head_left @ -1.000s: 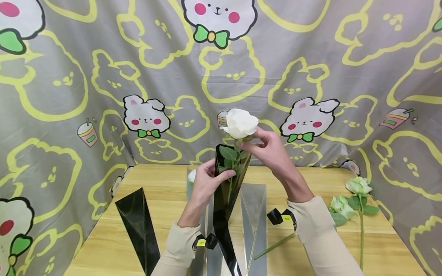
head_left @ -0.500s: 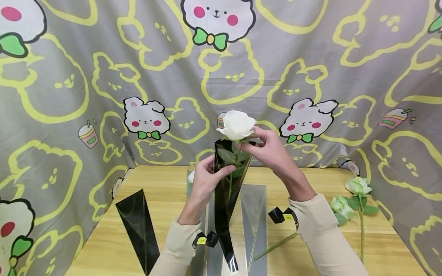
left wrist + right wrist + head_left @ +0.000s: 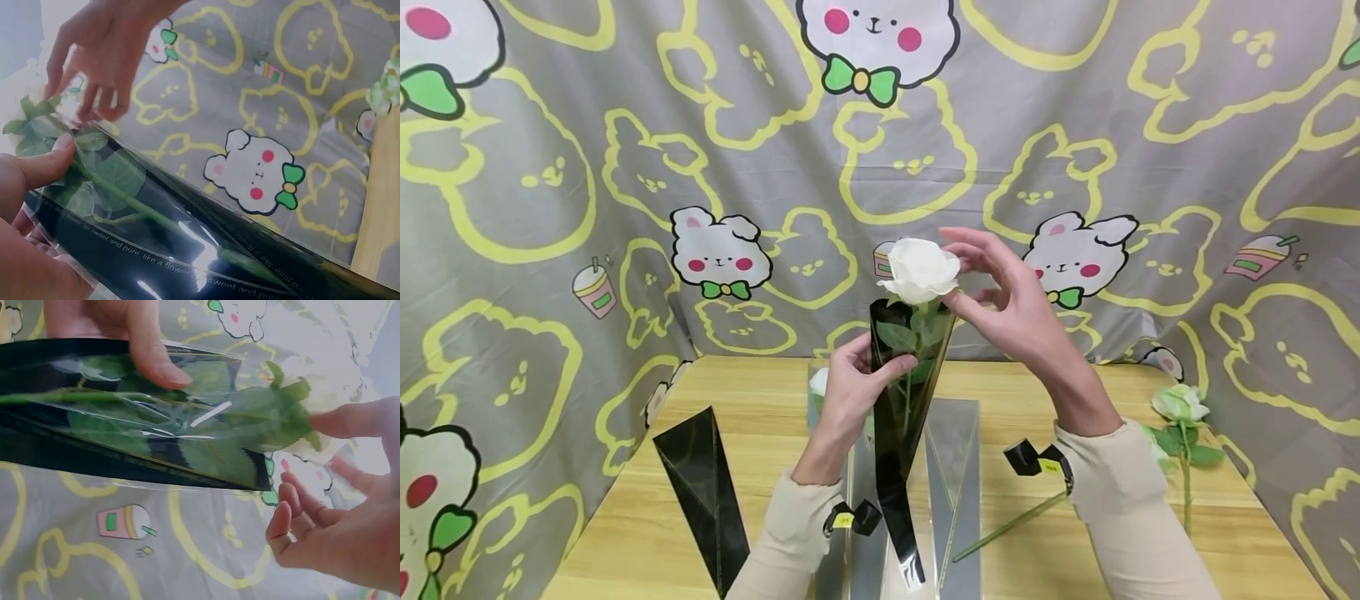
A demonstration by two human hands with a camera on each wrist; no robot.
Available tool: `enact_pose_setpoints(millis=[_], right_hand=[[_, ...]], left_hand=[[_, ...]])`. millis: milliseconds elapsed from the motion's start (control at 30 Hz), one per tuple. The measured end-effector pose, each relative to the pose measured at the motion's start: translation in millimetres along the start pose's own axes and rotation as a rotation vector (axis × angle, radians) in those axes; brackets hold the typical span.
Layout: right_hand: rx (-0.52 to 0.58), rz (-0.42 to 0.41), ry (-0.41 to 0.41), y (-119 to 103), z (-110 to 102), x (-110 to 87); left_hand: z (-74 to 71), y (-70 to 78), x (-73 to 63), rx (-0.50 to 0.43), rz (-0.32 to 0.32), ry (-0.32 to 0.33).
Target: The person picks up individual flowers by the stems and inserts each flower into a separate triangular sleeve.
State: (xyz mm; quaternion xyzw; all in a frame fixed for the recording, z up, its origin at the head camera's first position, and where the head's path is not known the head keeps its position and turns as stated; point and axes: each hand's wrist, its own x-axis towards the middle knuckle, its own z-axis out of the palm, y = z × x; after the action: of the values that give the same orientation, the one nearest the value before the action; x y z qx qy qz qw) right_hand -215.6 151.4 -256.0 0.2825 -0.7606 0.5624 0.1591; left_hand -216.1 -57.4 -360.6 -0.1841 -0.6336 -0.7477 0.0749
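A white rose (image 3: 921, 271) stands in a black, clear-fronted flower sleeve (image 3: 891, 454), its bloom above the sleeve's top edge. My left hand (image 3: 848, 393) grips the sleeve's upper part, thumb across the clear front and fingers behind. Through the film in the left wrist view, the green stem (image 3: 144, 211) and leaves show. My right hand (image 3: 1017, 304) is at the bloom's right side with its fingers loosely spread. In the right wrist view its thumb (image 3: 350, 420) lies against the bloom's base, while the other fingers are apart from it.
Another black sleeve (image 3: 706, 492) lies at the left of the wooden table (image 3: 1037, 392). Grey sleeves (image 3: 958, 446) lie under the held one, beside a loose green stem (image 3: 1009, 527). A pale green rose (image 3: 1180, 404) lies at the right. Behind my left hand a white bloom (image 3: 818, 381) partly shows.
My right hand has loosened its pinch below the bloom, spread its fingers and moved up and right. The rose sits slightly lower in the sleeve, which my left hand still grips.
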Motion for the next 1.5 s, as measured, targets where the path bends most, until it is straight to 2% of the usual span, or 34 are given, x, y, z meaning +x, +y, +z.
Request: enact_pose_setpoints(millis=[100, 200, 567, 733, 933, 1067, 1167, 1233, 1333, 1400, 1500], right_hand=[[-0.065, -0.093, -0.005, -6.1, -2.1, 0.8], [-0.145, -0.138, -0.014, -9.8, -2.6, 0.4], [-0.291, -0.174, -0.010, -7.3, -0.5, -1.0], [-0.301, -0.200, -0.020, -11.8, 0.3, -3.0], [-0.255, -0.190, -0.026, -11.0, 0.4, -4.5], [-0.151, -0.128, 0.049, -2.8, -3.3, -5.6], [-0.053, 0.003, 0.081, 9.9, -7.8, -7.0], [0.001, 0.112, 0.037, 20.7, -10.3, -8.6], [0.061, 0.248, -0.075, 32.6, -11.4, -13.3], [0.093, 0.296, -0.108, 37.5, -11.3, -16.9], [0.111, 0.304, -0.088, 42.1, -8.5, -19.1]], left_hand=[[0.3, -0.1, 0.2, -0.005, 0.005, -0.004], [0.8, -0.5, 0.6, -0.005, 0.004, -0.005], [2.6, -1.6, -1.0, -0.008, -0.034, -0.010], [3.4, -4.6, 0.0, -0.001, -0.061, -0.011], [3.4, -8.7, -0.6, 0.039, -0.072, 0.013], [3.6, -9.5, -1.9, 0.014, -0.062, 0.002], [2.5, -9.1, -3.3, -0.006, -0.065, 0.000], [1.2, -8.6, -3.8, -0.023, -0.073, -0.002], [-1.0, -7.3, -3.6, -0.036, -0.086, -0.004], [-2.3, -6.5, -2.9, -0.035, -0.090, -0.005], [-4.1, -5.7, -1.6, -0.023, -0.080, -0.001]])
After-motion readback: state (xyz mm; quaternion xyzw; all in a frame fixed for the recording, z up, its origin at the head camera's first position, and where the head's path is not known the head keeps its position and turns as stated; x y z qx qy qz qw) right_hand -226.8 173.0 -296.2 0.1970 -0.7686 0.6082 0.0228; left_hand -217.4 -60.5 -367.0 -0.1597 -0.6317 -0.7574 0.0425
